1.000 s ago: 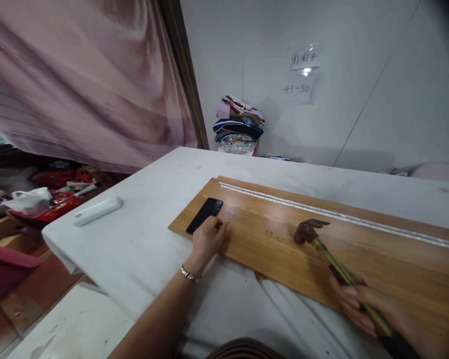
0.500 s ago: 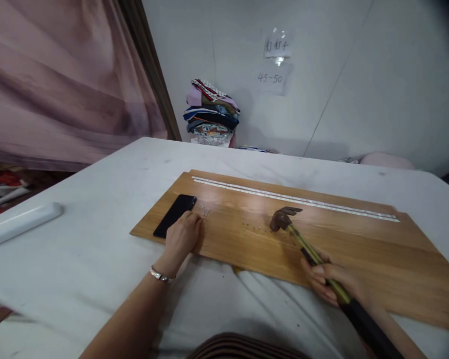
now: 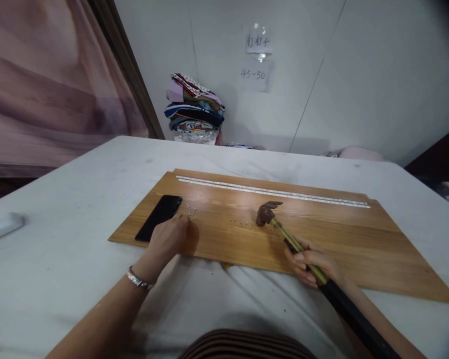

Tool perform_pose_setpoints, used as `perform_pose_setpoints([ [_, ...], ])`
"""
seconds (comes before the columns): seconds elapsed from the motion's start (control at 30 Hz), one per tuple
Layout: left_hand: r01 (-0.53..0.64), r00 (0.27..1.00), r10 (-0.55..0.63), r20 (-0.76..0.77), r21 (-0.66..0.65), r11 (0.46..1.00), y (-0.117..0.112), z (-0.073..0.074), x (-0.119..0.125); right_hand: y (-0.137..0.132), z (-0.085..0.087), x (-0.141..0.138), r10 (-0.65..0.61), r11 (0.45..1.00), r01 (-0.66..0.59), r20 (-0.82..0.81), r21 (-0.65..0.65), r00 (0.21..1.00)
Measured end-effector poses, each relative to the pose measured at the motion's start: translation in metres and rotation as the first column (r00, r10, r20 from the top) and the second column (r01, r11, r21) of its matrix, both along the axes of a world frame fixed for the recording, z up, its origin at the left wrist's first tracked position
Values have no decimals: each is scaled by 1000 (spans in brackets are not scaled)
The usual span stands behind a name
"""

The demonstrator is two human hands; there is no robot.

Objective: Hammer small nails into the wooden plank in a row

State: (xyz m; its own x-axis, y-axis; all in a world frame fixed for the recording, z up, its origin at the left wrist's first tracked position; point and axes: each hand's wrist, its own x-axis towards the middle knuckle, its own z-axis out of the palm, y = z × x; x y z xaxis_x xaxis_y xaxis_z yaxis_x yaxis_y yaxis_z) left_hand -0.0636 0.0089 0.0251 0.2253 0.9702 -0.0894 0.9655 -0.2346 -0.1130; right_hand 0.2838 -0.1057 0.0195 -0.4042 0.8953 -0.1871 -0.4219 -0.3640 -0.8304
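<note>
My left hand [image 3: 169,234] is over the wooden board [image 3: 322,229], its fingers bent together beside a black phone [image 3: 157,217]. A few loose nails [image 3: 191,211] lie just beyond its fingertips. What those fingers hold, if anything, is hidden. Wrapped around the yellow-green handle of a claw hammer [image 3: 265,214] is my right hand [image 3: 310,262]. The brown hammer head is low over the middle of the board; whether it touches the wood I cannot tell. Several small nail heads [image 3: 246,223] form rough rows just left of it.
Two white printed strips [image 3: 273,192] run along the board's far side. The board lies on a white-covered table [image 3: 71,199]. At the left edge is a white rounded object [image 3: 2,227]. Folded clothes [image 3: 194,112] are stacked against the wall behind, below paper signs [image 3: 258,60].
The whole scene has shifted left in the picture as my head turned right. Relative to the board, both hands and the hammer have hardly moved.
</note>
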Motion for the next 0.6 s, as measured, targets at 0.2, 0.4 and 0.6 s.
perform_pose_setpoints([
  [0.2, 142, 986, -150, -75, -102, 985, 21, 10, -2, 0, 4, 0, 12, 1000, -12, 10, -13, 1000],
  [0.4, 210, 973, -224, -65, -171, 963, 31, 21, -1, 0, 6, -1, 3, 1000, -3, 11, -25, 1000],
  [0.6, 206, 973, -216, -84, -114, 972, 24, 12, -5, 1, 2, -1, -3, 1000, 3, 12, -16, 1000],
])
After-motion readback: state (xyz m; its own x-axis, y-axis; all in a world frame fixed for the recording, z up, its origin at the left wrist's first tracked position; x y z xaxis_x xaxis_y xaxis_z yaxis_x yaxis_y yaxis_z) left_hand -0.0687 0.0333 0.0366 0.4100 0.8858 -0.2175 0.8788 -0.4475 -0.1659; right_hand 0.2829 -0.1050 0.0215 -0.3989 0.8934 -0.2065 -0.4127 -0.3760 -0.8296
